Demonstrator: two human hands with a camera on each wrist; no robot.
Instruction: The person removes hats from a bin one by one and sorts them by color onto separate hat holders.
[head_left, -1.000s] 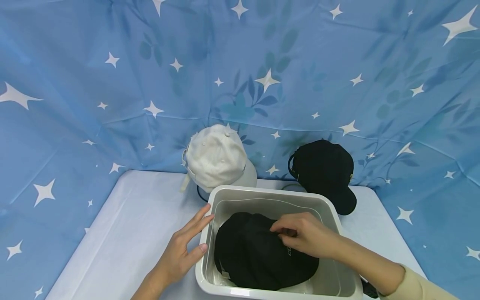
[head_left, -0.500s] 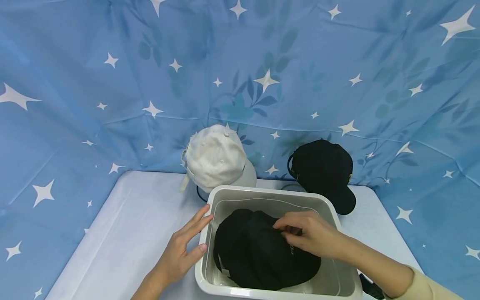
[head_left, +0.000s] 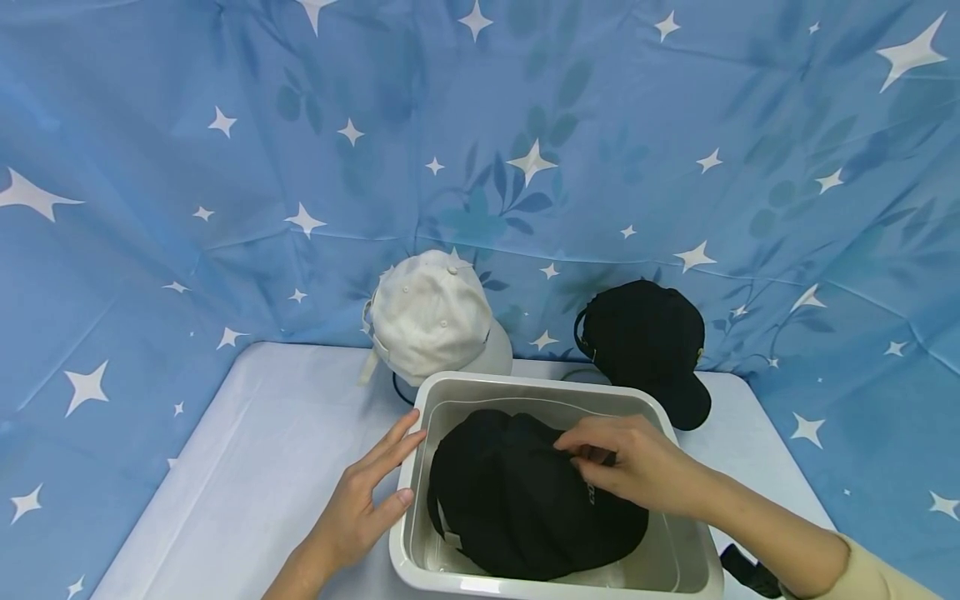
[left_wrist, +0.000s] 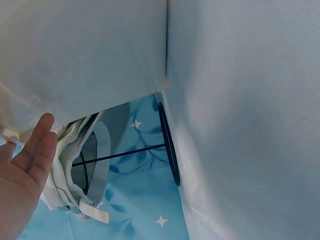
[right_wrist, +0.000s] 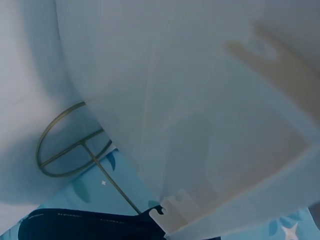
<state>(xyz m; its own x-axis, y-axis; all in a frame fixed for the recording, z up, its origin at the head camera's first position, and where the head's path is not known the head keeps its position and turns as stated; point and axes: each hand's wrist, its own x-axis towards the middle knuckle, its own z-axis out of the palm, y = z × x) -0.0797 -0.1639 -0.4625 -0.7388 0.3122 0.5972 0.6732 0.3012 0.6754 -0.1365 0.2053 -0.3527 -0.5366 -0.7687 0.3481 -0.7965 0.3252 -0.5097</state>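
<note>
A black cap (head_left: 510, 500) with small light lettering lies in the pale grey plastic bin (head_left: 540, 586). My right hand (head_left: 630, 462) pinches the cap's fabric near the lettering with curled fingers and thumb. In the right wrist view the bin's wall fills most of the picture and that hand cannot be made out. My left hand (head_left: 360, 500) has its fingers extended, with the fingertips against the bin's left rim. The left wrist view shows the left hand (left_wrist: 27, 172) beside the bin's outer wall (left_wrist: 90, 55).
Behind the bin, a white cap (head_left: 431, 312) sits on a wire stand (left_wrist: 170, 145). Another black cap (head_left: 645, 342) is at the back right, over a second wire stand (right_wrist: 62, 174). A black object (head_left: 750, 571) lies right of the bin. White cloth (head_left: 247, 442) covers the table.
My right hand has moved slightly right, drawing the black cap's fabric with it, and the crown has risen a little. My left hand has stayed at the bin's rim.
</note>
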